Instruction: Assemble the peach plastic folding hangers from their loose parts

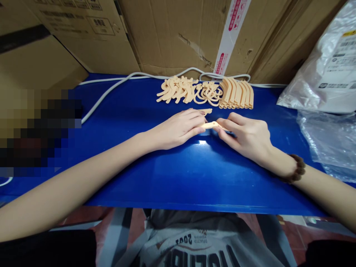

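Far left, cardboard box (pixel 33 63); white cable (pixel 111 88) along the back of the blue table (pixel 167 178). Left hand (pixel 182 128), fingers clamped on a cream piece (pixel 208 125) above the table. Just behind, wavy parts (pixel 178 89), looped parts (pixel 208 86), arched parts (pixel 236 92). Right hand (pixel 244 135), fingers pinching the piece's other end; far right, plastic-wrapped parcel (pixel 325 70), cut off. Piece's ends hidden by fingers; second cream strip (pixel 208 111) half covered, unclear whether held or lying; far-left patch (pixel 30 137) pixelated.

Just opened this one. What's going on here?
A person's left hand and right hand grip a small cream-coloured piece between them, over a blue table. Just beyond the hands, similarly coloured parts lie in three groups: wavy pieces at left, looped pieces in the middle, and curved strips at right.
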Available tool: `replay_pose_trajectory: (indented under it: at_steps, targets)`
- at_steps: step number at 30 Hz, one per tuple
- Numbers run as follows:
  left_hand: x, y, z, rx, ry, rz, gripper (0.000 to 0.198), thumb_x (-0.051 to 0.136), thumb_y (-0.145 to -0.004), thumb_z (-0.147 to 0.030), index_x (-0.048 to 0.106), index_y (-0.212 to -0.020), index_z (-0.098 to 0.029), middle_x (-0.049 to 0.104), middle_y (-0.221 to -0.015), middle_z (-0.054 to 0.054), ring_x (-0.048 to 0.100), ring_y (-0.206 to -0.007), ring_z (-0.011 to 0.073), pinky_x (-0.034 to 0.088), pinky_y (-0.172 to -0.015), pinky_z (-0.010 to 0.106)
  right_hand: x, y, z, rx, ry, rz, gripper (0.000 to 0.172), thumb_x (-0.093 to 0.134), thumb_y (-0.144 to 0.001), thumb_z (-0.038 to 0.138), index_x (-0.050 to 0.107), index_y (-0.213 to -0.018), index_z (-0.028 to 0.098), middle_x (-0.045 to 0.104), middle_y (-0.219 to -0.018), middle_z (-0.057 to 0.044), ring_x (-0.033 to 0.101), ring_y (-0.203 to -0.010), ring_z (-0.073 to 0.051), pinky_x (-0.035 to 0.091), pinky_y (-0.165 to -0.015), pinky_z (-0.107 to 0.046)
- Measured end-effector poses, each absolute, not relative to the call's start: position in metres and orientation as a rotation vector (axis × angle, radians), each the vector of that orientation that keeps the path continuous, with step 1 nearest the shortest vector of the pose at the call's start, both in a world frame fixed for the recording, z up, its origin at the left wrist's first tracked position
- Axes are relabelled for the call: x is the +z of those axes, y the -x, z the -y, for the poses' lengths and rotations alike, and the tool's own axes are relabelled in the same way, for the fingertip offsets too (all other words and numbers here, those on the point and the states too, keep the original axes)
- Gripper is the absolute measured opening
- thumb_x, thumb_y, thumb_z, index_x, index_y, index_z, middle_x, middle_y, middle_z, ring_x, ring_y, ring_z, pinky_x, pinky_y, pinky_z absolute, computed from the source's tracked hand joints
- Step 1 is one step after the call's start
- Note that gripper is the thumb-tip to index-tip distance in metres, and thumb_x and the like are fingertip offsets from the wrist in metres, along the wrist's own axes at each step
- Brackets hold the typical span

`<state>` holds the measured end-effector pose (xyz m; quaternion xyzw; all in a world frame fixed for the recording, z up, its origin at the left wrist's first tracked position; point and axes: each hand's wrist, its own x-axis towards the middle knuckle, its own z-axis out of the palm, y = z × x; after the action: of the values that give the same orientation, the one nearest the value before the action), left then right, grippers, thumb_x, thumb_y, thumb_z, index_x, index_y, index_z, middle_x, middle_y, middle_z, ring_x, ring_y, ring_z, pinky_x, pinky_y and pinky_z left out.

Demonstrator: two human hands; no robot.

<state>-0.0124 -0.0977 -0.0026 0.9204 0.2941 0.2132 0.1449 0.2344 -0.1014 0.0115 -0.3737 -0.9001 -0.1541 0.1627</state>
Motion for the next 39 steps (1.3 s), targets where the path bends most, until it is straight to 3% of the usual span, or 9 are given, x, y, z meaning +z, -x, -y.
replay_pose_trajectory:
  at_steps: [11,19,32,39]
  targets:
    - [-0.0032,0.0138,0.0969,0.608,-2.650,-0.825,0.039,0.034,-0.109,-0.034,0.061,-0.128,-0.013,0.063,-0.134,0.013,0.046,-0.139,0.0228,0.034,-0.117,0.040,0.0097,-0.2351,0.1002,-0.495,0.976,2.553,0.044,0.041,-0.104,0.046,0.077,-0.103,0.021,0.068,-0.077,-0.001,0.056,-0.059,-0.010,0.025,-0.050,-0.027]
    - [-0.0018,0.0141,0.0965,0.569,-2.647,-0.830,0.037,0.036,-0.108,-0.035,0.065,-0.113,-0.013,0.062,-0.133,0.012,0.048,-0.135,0.0235,0.034,-0.116,0.040,0.0096,-0.2356,0.0995,-0.496,0.893,2.564,0.042,0.043,-0.104,0.044,0.078,-0.100,0.020,0.067,-0.073,-0.001,0.058,-0.060,-0.010,0.028,-0.049,-0.027]
    - [-0.0039,0.0169,0.0951,0.562,-2.635,-0.802,0.035,0.038,-0.107,-0.034,0.065,-0.116,-0.016,0.060,-0.135,0.011,0.047,-0.137,0.0267,0.035,-0.117,0.044,0.0096,-0.2353,0.0996,-0.541,0.769,2.552,0.032,0.051,-0.101,0.039,0.076,-0.095,0.020,0.067,-0.070,0.001,0.063,-0.063,-0.010,0.033,-0.052,-0.026]
    - [-0.0028,0.0170,0.0956,0.555,-2.631,-0.794,0.034,0.038,-0.107,-0.035,0.066,-0.114,-0.017,0.060,-0.135,0.011,0.049,-0.135,0.0269,0.037,-0.116,0.046,0.0118,-0.2343,0.1002,-0.463,0.828,2.609,0.037,0.047,-0.102,0.042,0.076,-0.092,0.020,0.069,-0.070,0.000,0.062,-0.063,-0.011,0.033,-0.054,-0.027]
